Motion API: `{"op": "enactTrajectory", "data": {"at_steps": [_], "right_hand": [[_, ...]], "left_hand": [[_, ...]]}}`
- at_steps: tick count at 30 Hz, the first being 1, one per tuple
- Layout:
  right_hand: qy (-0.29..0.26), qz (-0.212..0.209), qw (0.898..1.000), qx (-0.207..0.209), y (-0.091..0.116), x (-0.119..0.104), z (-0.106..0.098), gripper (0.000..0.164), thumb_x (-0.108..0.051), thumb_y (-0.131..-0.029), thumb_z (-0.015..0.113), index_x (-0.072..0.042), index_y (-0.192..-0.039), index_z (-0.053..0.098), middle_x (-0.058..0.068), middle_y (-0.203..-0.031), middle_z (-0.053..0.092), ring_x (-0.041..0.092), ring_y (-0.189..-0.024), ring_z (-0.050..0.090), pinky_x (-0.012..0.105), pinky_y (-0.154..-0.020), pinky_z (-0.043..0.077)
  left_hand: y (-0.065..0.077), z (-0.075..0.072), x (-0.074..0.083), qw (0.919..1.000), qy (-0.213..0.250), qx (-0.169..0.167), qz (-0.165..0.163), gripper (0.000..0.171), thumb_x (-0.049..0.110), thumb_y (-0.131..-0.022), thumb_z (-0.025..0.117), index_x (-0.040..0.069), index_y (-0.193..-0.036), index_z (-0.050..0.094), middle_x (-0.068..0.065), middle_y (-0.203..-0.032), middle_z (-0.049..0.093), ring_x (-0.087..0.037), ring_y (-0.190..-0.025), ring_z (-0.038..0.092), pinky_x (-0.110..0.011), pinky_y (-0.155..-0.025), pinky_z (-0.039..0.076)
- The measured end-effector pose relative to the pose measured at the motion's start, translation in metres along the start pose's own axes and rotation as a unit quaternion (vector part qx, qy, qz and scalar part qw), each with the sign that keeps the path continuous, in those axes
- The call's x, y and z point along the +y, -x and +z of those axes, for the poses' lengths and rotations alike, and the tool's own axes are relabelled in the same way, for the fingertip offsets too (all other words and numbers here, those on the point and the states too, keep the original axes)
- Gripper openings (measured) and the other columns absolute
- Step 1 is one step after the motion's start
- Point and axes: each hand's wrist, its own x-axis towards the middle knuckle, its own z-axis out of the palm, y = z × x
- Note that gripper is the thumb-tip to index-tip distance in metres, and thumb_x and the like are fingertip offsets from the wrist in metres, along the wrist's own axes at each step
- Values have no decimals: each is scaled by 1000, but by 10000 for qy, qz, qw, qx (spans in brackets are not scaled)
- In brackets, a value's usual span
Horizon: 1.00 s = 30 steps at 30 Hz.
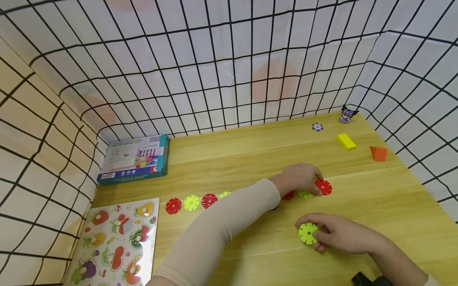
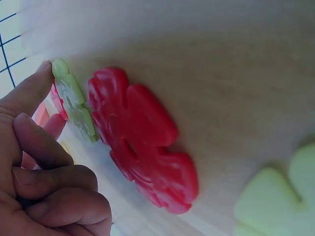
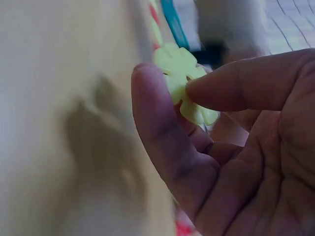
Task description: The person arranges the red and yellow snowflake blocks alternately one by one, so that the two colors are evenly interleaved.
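Observation:
In the head view, my left hand reaches to the right end of a row of notched plastic discs. Its thumb and a finger hold the edges of a red disc lying on the table. A yellow-green disc and a larger-looking red disc lie near that hand in the left wrist view. Lower down, my right hand pinches another yellow-green disc between thumb and fingers, raised off the wood. The same disc shows its petal-like notches in the right wrist view. My left sleeve hides the middle of the row.
A fruit peg puzzle board lies at the front left, with a boxed toy set behind it. Toward the back right are a yellow block, an orange block, a small figurine and a round token. Black wire grid encloses the table.

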Motion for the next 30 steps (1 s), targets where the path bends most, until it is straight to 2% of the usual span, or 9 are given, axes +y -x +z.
{"op": "enactTrajectory", "data": {"at_steps": [3,6,10,13,18,22,24,30], "right_hand": [[210,211,9985,466,16,1,-29,36,-18,-97,49,-11,-132,46,18,-87,55,28,-71,59,36,-62,50],[694,461,9893,1194,29,4,-59,40,-23,-94,54,-9,-131,46,17,-84,52,29,-66,58,36,-58,50],[1359,731,9623,2239,37,14,-92,41,-28,-91,59,-9,-126,48,14,-83,52,26,-64,57,34,-55,48],[1759,891,9418,2723,33,28,-110,41,-32,-91,59,-8,-122,50,12,-85,51,23,-66,58,32,-55,47],[2171,1230,9234,2916,20,51,-126,44,-33,-90,60,-3,-120,48,9,-78,52,20,-63,55,30,-54,44],[2559,1405,9091,2973,15,56,-130,49,-37,-87,63,-5,-121,46,5,-73,53,19,-60,49,31,-51,37],[2614,1385,9084,2955,13,56,-131,50,-38,-85,65,-6,-119,47,5,-72,50,19,-59,46,30,-51,35],[2526,1329,9155,2836,8,54,-131,53,-41,-83,67,-7,-116,43,6,-75,45,19,-63,42,31,-55,32]], "left_hand": [[0,0,2,10000,7,-62,-75,50,57,-72,69,46,-119,55,24,-120,50,1,-97,47,-21,-74,41],[-1,1,2,9999,29,-106,-99,50,57,-72,69,47,-119,55,25,-119,50,1,-99,47,-22,-76,41],[-2,1,2,9999,28,-104,-34,50,58,-72,69,47,-119,56,25,-121,49,0,-102,46,-23,-76,40],[-2,1,0,10000,32,-82,-1,50,58,-72,69,47,-119,56,24,-122,48,0,-102,45,-22,-76,39],[-2,1,-2,9999,87,-65,-8,51,58,-71,69,47,-119,56,24,-122,48,0,-99,45,-22,-76,39],[-2,2,-1,9999,111,-66,-18,51,58,-70,70,48,-118,56,24,-121,49,-1,-99,45,-22,-75,39],[-2,1,-1,9999,94,-74,-40,51,58,-70,70,48,-118,56,24,-121,49,0,-99,45,-22,-75,39],[-1,0,0,9998,84,-134,-131,49,57,-71,70,47,-117,56,24,-117,50,-1,-97,45,-24,-75,39]]}}
